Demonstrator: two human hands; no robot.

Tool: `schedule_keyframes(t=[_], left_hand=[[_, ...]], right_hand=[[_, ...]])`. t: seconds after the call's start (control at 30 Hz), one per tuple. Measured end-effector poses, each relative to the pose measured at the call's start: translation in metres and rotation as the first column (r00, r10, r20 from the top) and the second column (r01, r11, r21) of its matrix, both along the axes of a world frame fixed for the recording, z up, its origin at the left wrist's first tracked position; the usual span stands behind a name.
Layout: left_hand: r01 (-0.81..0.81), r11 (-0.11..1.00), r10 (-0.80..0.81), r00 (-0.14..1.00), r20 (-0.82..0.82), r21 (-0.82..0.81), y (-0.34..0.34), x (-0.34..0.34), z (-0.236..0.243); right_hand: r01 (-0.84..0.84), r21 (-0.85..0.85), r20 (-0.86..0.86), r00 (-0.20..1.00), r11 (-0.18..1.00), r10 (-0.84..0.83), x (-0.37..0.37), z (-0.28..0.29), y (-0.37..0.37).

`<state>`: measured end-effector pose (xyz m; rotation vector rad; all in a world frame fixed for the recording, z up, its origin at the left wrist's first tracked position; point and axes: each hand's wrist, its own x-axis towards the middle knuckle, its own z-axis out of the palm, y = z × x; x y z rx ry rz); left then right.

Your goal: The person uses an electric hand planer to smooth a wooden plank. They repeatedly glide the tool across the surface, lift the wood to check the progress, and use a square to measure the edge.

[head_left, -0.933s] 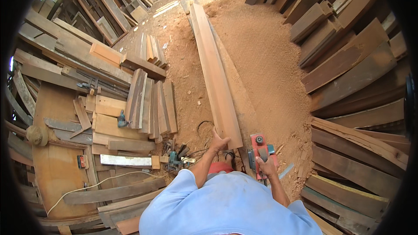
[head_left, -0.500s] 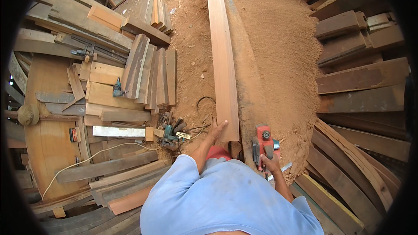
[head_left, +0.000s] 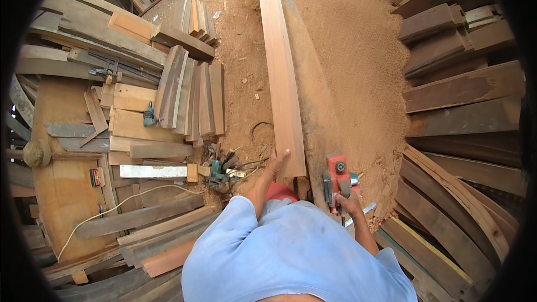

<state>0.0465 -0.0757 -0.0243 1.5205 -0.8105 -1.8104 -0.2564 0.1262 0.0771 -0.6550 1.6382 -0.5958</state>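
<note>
My left hand point(head_left: 275, 161) grips the near end of a long reddish wooden board point(head_left: 274, 61), with the thumb on its top face. The board runs away from me over a wider, dust-covered plank point(head_left: 321, 114). To the right, my right hand point(head_left: 349, 206) is closed round the handle of a red electric planer point(head_left: 339, 170) with a black knob on top, beside the board's near end. Something red point(head_left: 279, 190) shows below the board, partly hidden by my body.
Stacked boards point(head_left: 198, 98) fill the left, with a teal power tool point(head_left: 149, 114) on them. Another teal tool point(head_left: 217, 173) lies among cords point(head_left: 257, 168). More timber point(head_left: 458, 114) lines the right. Sawdust point(head_left: 358, 61) covers the ground between the stacks.
Since the earliest frame the view has tilted and turned, so the board appears more upright in it. My hands keep their holds on the board and planer.
</note>
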Motion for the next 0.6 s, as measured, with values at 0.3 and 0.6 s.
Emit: schedule_keyframes(t=[0.3, 0.6], left_hand=[[0.042, 0.999, -0.044, 0.977, -0.210, -0.014, 0.001, -0.005, 0.042], [0.100, 0.990, -0.136, 0.836, -0.532, -0.097, 0.006, -0.022, 0.194]], right_hand=[[-0.172, -0.288, -0.682, 0.727, 0.942, -0.075, 0.007, 0.071, -0.055], [0.043, -0.503, 0.006, 0.999, 0.864, -0.046, 0.072, 0.105, -0.128]])
